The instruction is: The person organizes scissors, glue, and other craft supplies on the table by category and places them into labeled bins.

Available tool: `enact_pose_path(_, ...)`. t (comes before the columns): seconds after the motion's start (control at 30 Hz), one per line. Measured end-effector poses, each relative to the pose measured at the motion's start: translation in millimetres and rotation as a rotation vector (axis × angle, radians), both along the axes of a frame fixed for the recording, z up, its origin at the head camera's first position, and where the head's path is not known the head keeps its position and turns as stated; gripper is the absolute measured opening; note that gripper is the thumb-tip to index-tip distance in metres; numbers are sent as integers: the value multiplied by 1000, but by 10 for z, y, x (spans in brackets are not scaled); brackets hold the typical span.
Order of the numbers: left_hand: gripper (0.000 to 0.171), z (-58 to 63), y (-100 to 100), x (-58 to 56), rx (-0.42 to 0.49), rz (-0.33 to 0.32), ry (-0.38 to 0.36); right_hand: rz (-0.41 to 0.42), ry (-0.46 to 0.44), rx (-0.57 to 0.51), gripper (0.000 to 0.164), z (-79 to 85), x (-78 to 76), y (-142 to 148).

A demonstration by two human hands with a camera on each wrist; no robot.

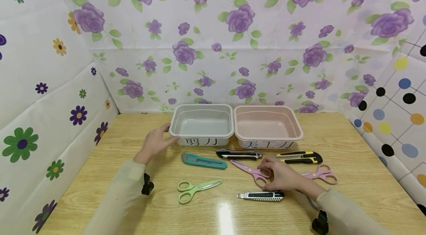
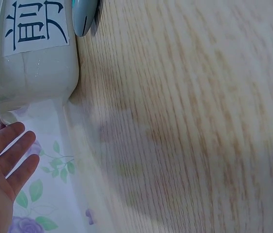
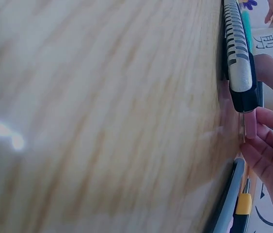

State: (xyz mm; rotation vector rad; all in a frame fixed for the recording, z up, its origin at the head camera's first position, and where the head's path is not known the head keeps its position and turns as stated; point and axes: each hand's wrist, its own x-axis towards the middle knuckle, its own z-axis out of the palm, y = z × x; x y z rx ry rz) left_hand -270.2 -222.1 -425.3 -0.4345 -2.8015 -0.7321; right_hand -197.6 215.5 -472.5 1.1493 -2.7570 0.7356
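Pinches pink scissors [image 1: 254,172], likely light, stiff and smooth, by the handles, the safest spot, with right grip [image 1: 282,176], and touches grey tub [image 1: 199,126] with loose, uncurled left grip [image 1: 155,143].

Head cam: high, near side, looks fwd/down over most of counter [image 1: 166,218]. L wrist cam [image 1: 147,184]: close, tipped sideways, on grey bin's [image 1: 201,128] left end. R wrist cam [image 1: 320,222]: low, v. close, faces left/far. All 3 share grey bin.
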Motion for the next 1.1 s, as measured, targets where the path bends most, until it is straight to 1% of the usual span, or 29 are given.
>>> enact_pose_path(0.13,65,-6,-2,-9,5,-4,6,5,-8,-6,46,5,-11,3)
enact_pose_path(0.33,64,-6,-4,-16,2,-1,0,0,-37,-10,48,64,2,-7)
enact_pose_path(0.53,65,-3,-8,-6,-3,5,-5,-6,-18,11,48,123,14,-16)
enact_pose_path(0.67,65,-9,-11,-9,-5,2,0,8,-5,10,47,149,10,-21)
enact_pose_path(1.1,66,-17,9,-4,-7,14,0,40,-37,-14,46,251,26,-59)
